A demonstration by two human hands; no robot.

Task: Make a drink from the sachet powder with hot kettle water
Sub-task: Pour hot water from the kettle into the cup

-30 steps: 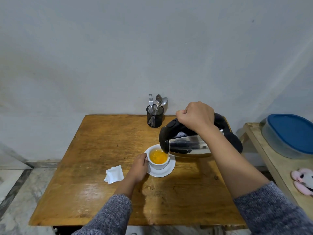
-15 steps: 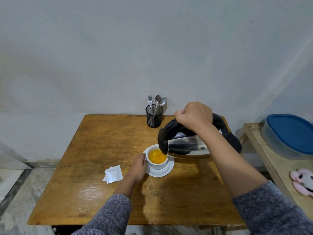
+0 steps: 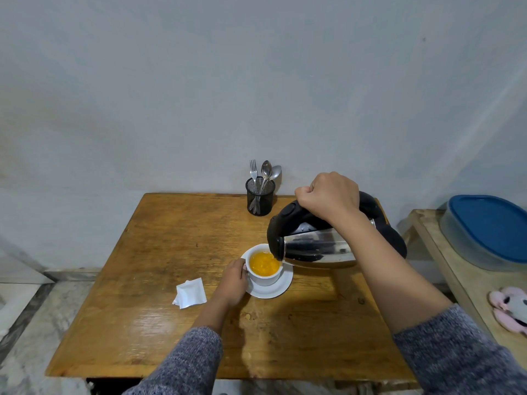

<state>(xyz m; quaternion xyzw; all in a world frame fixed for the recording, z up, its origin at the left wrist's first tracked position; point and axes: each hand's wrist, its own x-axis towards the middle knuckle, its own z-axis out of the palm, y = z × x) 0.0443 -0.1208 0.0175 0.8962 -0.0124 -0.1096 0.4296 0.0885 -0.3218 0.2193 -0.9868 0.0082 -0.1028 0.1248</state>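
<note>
A white cup [image 3: 263, 276] holding orange liquid stands on a white saucer [image 3: 281, 287] near the middle of the wooden table [image 3: 171, 238]. My left hand [image 3: 232, 282] grips the cup's left side. My right hand [image 3: 332, 195] is closed around the black handle of a steel kettle [image 3: 316, 248], which is tipped far over with its spout at the cup's right rim. A torn white sachet [image 3: 190, 292] lies flat on the table left of my left hand.
A black mesh holder [image 3: 260, 199] with a fork and spoons stands at the table's back edge by the wall. To the right, a lower wooden shelf [image 3: 456, 280] carries a blue-lidded container [image 3: 490, 229] and a pink plush toy [image 3: 510, 307].
The kettle stays tipped over the cup in all frames. The orange liquid in the cup has risen a little. Both hands keep their grips.
</note>
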